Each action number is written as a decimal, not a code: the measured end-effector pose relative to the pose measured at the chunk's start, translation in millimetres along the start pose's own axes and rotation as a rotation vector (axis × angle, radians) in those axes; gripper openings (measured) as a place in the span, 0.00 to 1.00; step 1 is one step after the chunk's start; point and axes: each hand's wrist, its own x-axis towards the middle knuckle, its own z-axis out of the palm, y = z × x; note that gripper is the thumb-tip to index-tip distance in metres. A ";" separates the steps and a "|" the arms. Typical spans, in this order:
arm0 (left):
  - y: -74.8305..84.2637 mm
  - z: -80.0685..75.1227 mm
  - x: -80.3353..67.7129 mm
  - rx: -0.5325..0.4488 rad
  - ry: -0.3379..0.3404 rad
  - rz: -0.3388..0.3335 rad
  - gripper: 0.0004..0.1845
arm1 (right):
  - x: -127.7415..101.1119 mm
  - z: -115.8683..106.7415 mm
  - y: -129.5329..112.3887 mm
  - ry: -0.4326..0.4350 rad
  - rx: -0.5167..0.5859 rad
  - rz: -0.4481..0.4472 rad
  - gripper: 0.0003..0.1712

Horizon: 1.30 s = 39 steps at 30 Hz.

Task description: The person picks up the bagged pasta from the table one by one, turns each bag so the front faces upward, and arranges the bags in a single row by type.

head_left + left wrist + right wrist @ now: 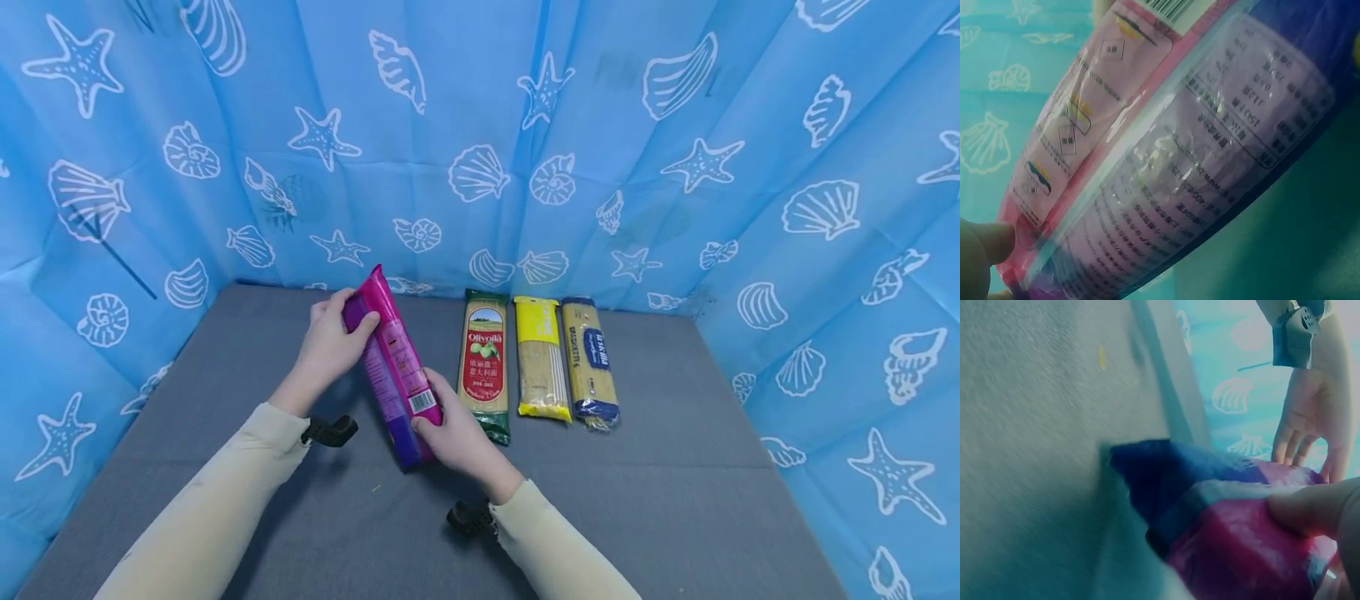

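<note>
We hold a pink-and-purple pasta packet (392,367) tilted above the grey table (675,500), near its middle, its lower end close to the surface. Our left hand (330,346) curls around the upper end; our right hand (453,429) grips the lower end by the barcode. Just to its right three packets already lie side by side toward the back edge: Olivoila spaghetti (484,362), a yellow-topped packet (542,358), a blue-labelled spaghetti packet (590,360). We judge this fourth one not yet laid down.
</note>
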 end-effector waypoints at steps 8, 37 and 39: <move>14.2 -10.2 -8.1 -0.090 -0.047 -0.045 0.52 | -4.8 -10.2 -21.7 0.123 -0.353 -0.104 0.42; 29.7 1.6 -19.9 -0.926 0.082 -0.312 0.45 | -4.4 -5.4 -26.3 0.460 -1.063 -0.518 0.40; 28.8 2.0 -20.2 -0.934 0.087 -0.292 0.44 | -5.0 -4.7 -25.9 0.468 -1.061 -0.531 0.38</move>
